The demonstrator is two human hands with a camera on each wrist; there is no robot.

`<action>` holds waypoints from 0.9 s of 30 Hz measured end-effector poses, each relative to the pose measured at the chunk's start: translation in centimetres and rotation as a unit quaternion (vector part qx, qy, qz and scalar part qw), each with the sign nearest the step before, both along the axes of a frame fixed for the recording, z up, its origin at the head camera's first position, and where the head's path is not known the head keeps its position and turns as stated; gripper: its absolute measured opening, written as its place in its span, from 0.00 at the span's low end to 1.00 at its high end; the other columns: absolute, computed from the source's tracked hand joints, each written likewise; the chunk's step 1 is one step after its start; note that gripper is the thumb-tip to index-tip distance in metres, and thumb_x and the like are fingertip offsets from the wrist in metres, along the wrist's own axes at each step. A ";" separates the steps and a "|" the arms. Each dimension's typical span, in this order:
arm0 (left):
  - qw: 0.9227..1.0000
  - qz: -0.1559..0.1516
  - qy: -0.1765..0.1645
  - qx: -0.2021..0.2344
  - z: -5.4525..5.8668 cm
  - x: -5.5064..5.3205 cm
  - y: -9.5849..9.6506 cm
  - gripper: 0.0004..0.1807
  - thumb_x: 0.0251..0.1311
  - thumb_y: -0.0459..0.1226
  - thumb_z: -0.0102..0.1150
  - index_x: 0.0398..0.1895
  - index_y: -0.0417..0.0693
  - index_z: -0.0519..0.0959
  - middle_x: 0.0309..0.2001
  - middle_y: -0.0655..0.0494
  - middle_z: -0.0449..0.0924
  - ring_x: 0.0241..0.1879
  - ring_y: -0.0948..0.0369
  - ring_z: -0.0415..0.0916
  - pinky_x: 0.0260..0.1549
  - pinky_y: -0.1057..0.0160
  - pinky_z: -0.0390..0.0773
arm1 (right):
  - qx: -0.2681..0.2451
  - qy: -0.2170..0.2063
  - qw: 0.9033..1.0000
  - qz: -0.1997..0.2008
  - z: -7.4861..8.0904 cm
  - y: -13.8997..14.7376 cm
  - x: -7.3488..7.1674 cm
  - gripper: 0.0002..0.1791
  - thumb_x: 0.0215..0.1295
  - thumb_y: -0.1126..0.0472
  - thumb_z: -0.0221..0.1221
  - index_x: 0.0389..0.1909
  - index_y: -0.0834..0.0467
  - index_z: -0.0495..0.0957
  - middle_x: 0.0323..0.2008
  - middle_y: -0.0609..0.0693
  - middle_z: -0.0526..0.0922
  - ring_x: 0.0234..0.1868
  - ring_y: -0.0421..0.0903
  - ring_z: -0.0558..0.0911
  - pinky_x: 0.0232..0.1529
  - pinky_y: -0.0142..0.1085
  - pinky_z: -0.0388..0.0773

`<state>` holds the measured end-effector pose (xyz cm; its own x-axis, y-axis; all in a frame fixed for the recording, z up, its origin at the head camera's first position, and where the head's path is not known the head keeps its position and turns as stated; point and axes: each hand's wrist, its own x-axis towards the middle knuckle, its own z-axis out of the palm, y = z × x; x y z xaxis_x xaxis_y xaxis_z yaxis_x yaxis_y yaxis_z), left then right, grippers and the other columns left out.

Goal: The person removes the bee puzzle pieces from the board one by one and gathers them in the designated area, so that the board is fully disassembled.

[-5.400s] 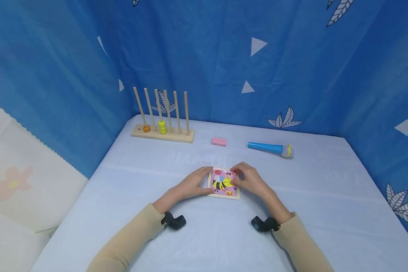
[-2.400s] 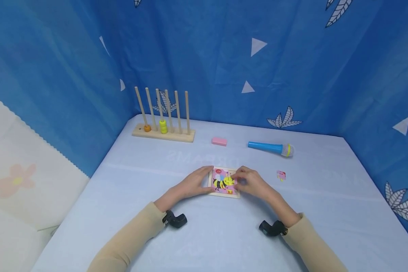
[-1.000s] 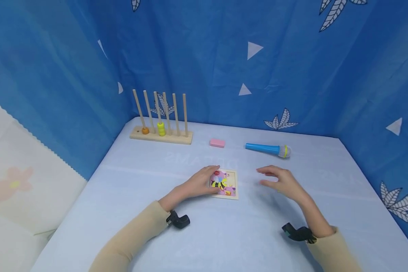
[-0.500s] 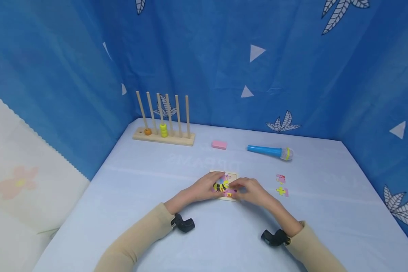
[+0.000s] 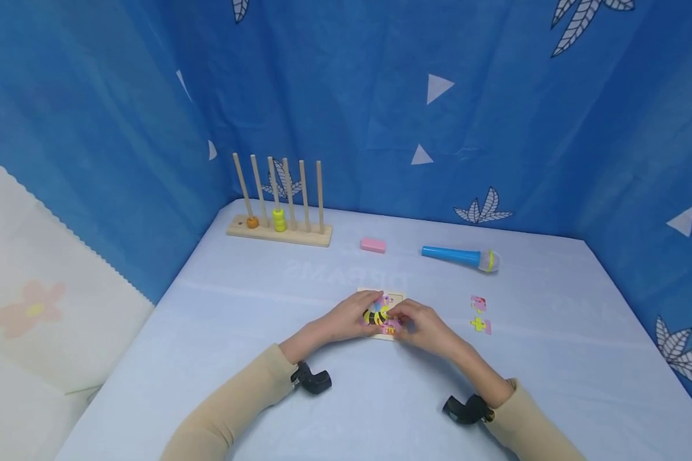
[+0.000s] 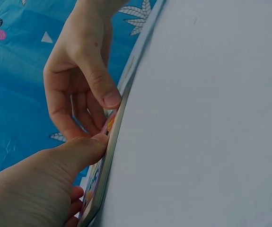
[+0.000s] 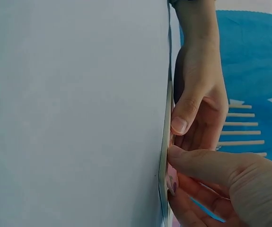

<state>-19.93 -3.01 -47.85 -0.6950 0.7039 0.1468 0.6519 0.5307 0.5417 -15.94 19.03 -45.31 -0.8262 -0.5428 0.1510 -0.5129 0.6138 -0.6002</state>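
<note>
A small wooden jigsaw puzzle with a bee picture lies flat on the table. Its upper right corner shows bare wood. My left hand grips the puzzle from the left, thumb on the near side and fingers at the far side. My right hand is at the puzzle's right side, its thumb and fingers pinching a pink puzzle piece that stands slightly tilted out of the frame in the right wrist view. Two loose pieces lie to the right: a pink one and a yellow-and-pink one.
Behind the puzzle lie a pink block and a blue toy microphone. A wooden peg stand with orange and yellow beads is at the back left. Blue curtain hangs along the table's back edge.
Two pieces have come out of the puzzle and been laid on the table to the right, one after the other. My right hand has returned to the puzzle; my left hand has shifted slightly right.
</note>
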 end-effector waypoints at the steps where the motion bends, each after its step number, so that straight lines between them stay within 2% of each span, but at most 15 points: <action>1: 1.000 0.001 -0.002 -0.001 0.0 0.0 0.0 0.42 0.57 0.47 0.64 0.69 0.37 0.59 0.66 0.44 0.62 0.66 0.52 0.58 0.64 0.57 0.60 | 0.005 0.004 1.000 0.001 0.1 0.0 0.1 0.20 0.51 0.67 0.69 0.47 0.60 0.78 0.43 0.49 0.79 0.40 0.44 0.76 0.44 0.40 0.78; 8: 1.000 -0.001 -0.002 0.000 -0.3 0.1 0.2 0.41 0.57 0.47 0.63 0.69 0.38 0.59 0.66 0.45 0.63 0.66 0.53 0.58 0.64 0.57 0.60 | 0.026 0.035 0.999 0.011 0.2 0.1 0.1 0.18 0.52 0.66 0.69 0.45 0.60 0.79 0.43 0.50 0.80 0.41 0.44 0.77 0.46 0.42 0.78; 12: 1.000 0.000 0.000 0.002 -0.1 0.1 0.2 0.41 0.57 0.48 0.63 0.69 0.38 0.59 0.66 0.45 0.63 0.66 0.53 0.58 0.64 0.58 0.60 | 0.001 0.006 1.000 0.005 1.1 1.1 0.3 0.18 0.53 0.66 0.68 0.47 0.60 0.79 0.43 0.49 0.80 0.43 0.45 0.78 0.47 0.43 0.78; 15: 1.000 0.000 -0.001 -0.004 0.0 0.1 0.2 0.42 0.57 0.48 0.63 0.70 0.38 0.59 0.66 0.45 0.62 0.66 0.53 0.58 0.65 0.58 0.59 | -0.020 -0.030 0.999 -0.020 2.2 3.3 0.8 0.20 0.54 0.65 0.67 0.49 0.60 0.78 0.45 0.48 0.80 0.47 0.47 0.79 0.50 0.45 0.77; 17: 1.000 0.001 -0.003 -0.008 0.1 0.1 0.2 0.42 0.58 0.49 0.62 0.70 0.39 0.58 0.67 0.45 0.62 0.66 0.53 0.57 0.65 0.58 0.58 | -0.019 -0.036 0.998 -0.038 2.6 5.4 1.2 0.19 0.55 0.65 0.67 0.49 0.60 0.78 0.45 0.49 0.80 0.47 0.49 0.79 0.50 0.47 0.77; 20: 1.000 0.006 -0.006 -0.017 0.2 0.1 0.1 0.42 0.58 0.49 0.62 0.70 0.40 0.57 0.67 0.46 0.61 0.67 0.53 0.56 0.65 0.58 0.57 | -0.003 -0.021 0.997 -0.070 2.6 8.7 2.1 0.19 0.53 0.66 0.68 0.48 0.60 0.79 0.44 0.49 0.81 0.46 0.49 0.80 0.48 0.48 0.78; 23: 1.000 0.007 -0.006 -0.019 0.2 0.0 0.0 0.42 0.58 0.50 0.62 0.70 0.40 0.57 0.68 0.46 0.60 0.67 0.54 0.56 0.65 0.59 0.57 | 0.017 -0.001 0.995 -0.096 1.9 11.6 3.2 0.20 0.50 0.68 0.70 0.46 0.60 0.80 0.43 0.48 0.81 0.43 0.47 0.80 0.44 0.43 0.80; 27: 1.000 0.003 -0.004 -0.019 0.2 0.0 0.0 0.42 0.58 0.49 0.62 0.70 0.39 0.57 0.67 0.45 0.60 0.67 0.53 0.56 0.65 0.58 0.57 | 0.041 0.019 0.993 -0.105 1.0 13.6 4.5 0.20 0.47 0.67 0.71 0.44 0.58 0.81 0.41 0.47 0.81 0.39 0.42 0.80 0.41 0.36 0.81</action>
